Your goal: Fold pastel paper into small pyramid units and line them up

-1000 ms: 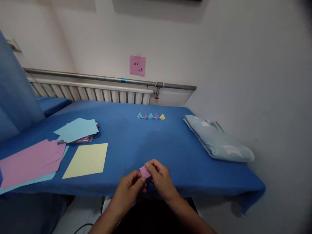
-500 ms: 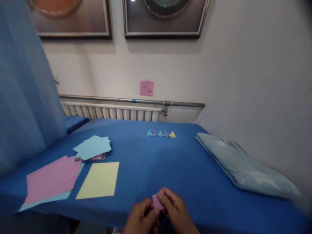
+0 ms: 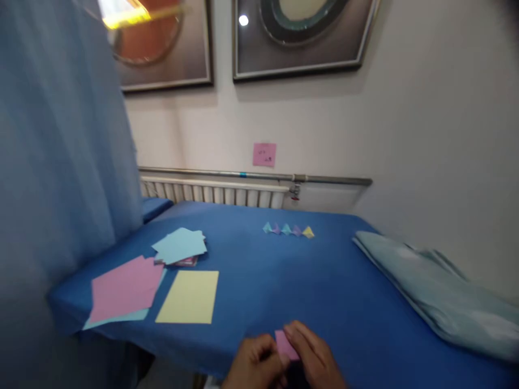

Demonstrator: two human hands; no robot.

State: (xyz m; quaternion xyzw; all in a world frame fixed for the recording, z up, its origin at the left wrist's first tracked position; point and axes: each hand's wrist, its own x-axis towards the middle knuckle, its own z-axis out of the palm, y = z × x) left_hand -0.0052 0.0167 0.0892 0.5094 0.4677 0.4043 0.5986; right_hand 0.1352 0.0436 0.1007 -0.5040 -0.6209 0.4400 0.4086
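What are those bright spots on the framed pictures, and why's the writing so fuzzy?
Head view: the yellow glare on the left framed picture and white spot on the right framed picture look like reflected lights; head view: the writing on the pink note blurs, and the folded cloth too, perhaps from camera motion.

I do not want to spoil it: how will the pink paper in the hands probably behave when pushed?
The pink paper looks small, so it is probably light. Between the left hand and right hand it shows no clear sag, so it may be fairly stiff. Its flat shape suggests it would slide rather than roll.
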